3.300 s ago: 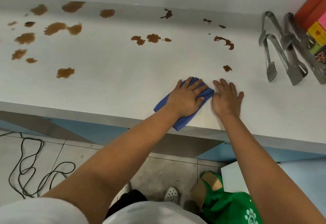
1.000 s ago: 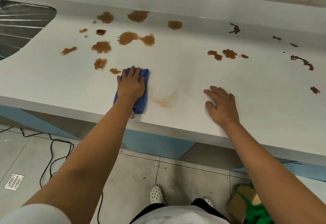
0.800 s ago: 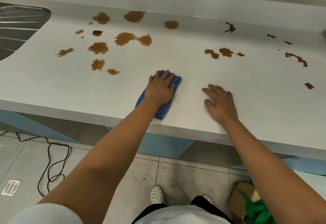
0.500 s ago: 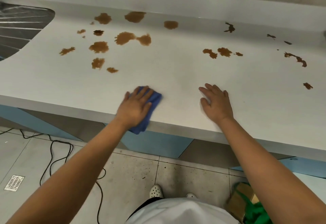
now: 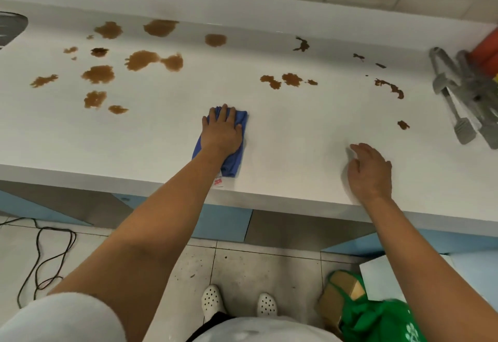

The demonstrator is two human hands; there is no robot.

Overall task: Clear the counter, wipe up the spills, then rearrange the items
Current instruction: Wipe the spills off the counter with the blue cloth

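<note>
My left hand [image 5: 222, 131] presses flat on a folded blue cloth [image 5: 237, 158] near the middle of the white counter [image 5: 296, 126]. My right hand [image 5: 370, 173] hovers or rests on the counter near its front edge, fingers loosely curled, holding nothing. Several brown spills [image 5: 141, 60] lie at the back left. Smaller dark brown spots [image 5: 291, 79] sit at the back centre, and more dark spots [image 5: 390, 89] are toward the right.
Metal tongs [image 5: 463, 99] lie at the counter's right end beside red and orange items [image 5: 487, 48]. A sink edge [image 5: 10, 27] shows at far left. Below are a tiled floor, a black cable [image 5: 45, 258] and a green bag [image 5: 377, 314].
My left hand slid the cloth from the front edge back up and rightward onto the counter's middle. My right hand shifted slightly right and lifted its fingers. The view turned right, showing the tongs.
</note>
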